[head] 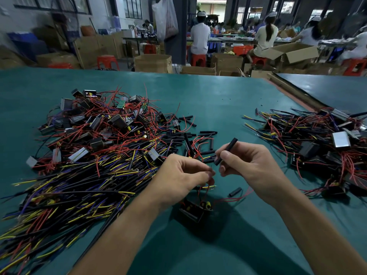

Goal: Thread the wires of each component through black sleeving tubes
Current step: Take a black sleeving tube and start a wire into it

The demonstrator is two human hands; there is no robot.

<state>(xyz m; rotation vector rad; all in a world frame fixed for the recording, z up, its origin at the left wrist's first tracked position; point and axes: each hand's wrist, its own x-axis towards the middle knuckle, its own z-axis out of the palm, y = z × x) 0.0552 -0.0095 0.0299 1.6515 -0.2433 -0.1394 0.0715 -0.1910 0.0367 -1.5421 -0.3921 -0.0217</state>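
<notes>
Green tabletop (218, 96) spreads out in front of you. Your right hand (248, 169) pinches a black tube (226, 152) between thumb and forefinger. It holds the tube tilted, with the upper end pointing up and away from you and the lower end toward your left hand (182, 175).

Your left hand has its fingers curled together, pinching thin red wires (205, 188) at the fingertips, just beside the tube's lower end. The blur there hides whether the wire ends are inside the tube. The wires run down to a small black component (195, 211) with a yellow part on top, directly below your hands and close to you. Whether it rests on the tabletop or hangs just above it cannot be told.

A short spare tube (235, 192) lies on the tabletop just right of the component. More loose tubes (200, 135) lie scattered beyond your hands. A big heap (95, 139) of components with red, yellow and blue wires lies to your left, and a smaller heap (321, 139) lies to your right. Behind the tabletop, people (199, 36) sit on red stools (107, 61) among cardboard boxes (153, 63).
</notes>
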